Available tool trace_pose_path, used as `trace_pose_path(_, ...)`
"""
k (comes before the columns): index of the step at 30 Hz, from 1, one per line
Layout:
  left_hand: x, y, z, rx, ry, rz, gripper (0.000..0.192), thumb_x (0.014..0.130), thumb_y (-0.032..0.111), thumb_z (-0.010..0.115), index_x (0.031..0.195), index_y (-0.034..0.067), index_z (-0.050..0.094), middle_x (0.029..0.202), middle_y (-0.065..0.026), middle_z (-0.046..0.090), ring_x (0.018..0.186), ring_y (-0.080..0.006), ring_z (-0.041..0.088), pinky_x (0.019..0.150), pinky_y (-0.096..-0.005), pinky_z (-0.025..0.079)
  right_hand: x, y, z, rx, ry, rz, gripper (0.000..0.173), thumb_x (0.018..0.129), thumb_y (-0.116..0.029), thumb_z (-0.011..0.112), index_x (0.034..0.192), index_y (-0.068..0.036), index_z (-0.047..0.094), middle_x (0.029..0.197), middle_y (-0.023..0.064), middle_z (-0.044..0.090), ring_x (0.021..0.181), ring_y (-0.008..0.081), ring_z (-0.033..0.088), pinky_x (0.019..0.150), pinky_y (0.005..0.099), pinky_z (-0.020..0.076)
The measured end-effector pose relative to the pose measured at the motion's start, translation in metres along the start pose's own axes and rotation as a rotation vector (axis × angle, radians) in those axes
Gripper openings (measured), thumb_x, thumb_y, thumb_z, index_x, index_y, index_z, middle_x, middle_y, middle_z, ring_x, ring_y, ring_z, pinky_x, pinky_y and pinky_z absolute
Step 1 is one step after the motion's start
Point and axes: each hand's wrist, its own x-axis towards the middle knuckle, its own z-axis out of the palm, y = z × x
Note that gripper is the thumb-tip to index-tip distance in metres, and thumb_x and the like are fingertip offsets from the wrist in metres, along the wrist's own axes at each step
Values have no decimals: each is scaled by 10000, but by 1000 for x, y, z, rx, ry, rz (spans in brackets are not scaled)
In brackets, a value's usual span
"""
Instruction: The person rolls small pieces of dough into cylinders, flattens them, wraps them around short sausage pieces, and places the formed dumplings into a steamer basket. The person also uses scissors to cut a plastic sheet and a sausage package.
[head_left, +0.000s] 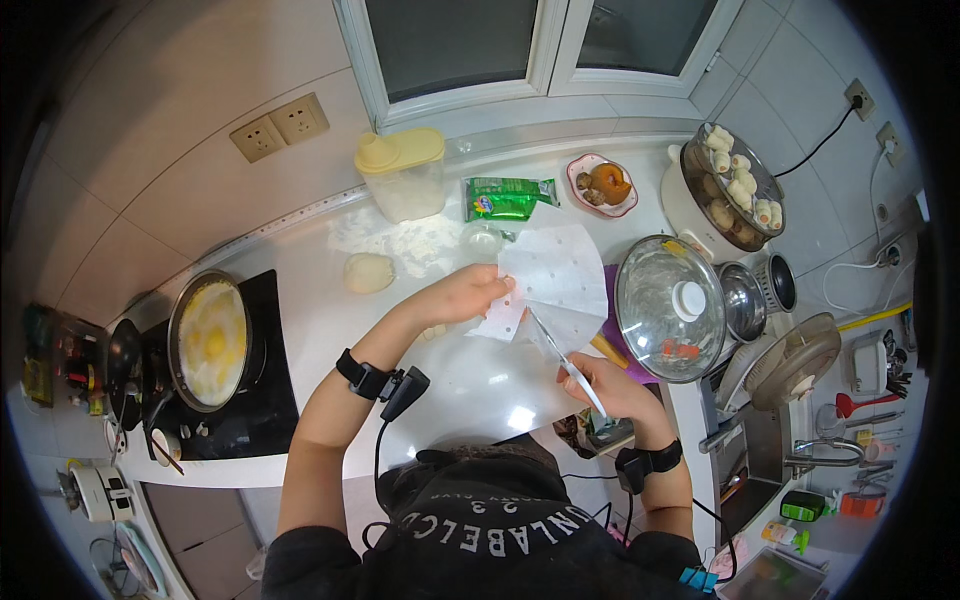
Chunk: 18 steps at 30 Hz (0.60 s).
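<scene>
My left hand (472, 291) pinches the edge of a white perforated sheet of steamer paper (566, 259), which fans out above the counter. A pair of white-handled scissors (574, 373) is in my right hand (611, 386), with its blades at the lower part of the sheet. Whether the blades are apart cannot be made out. Left of the paper, a smooth ball of dough (369, 272) rests beside scattered flour (420, 244). Close to my right hand, a wooden stick (609, 351) lies partly hidden at a purple mat (637, 367).
Behind stand a yellow-lidded flour container (405, 180), a green packet (506, 199) and a dish with pumpkin (602, 186). A glass lid (667, 307) and a steamer (724, 191) with dough rolls are right, near the sink (757, 450). A pan (214, 341) sits on the black cooktop (259, 420).
</scene>
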Motion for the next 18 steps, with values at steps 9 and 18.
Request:
trace_pose_path(9,1,-1,3,143,-38,-31,404,993,343,377,953,6,596,797,-22,579,723,-109,539,685,-264,484,7,4,1,34,0,-3,478,887,-508,540,883,-30,561,673,-11,473,600,73,424,535,237,342)
trace_pose_path(18,5,3,-5,286,-68,-61,402,961,363,424,933,9,613,766,-39,563,695,-130,530,664,-283,455,8,7,-4,106,-24,171,291,880,-305,623,824,-20,601,659,-38,498,610,53,437,555,226,370)
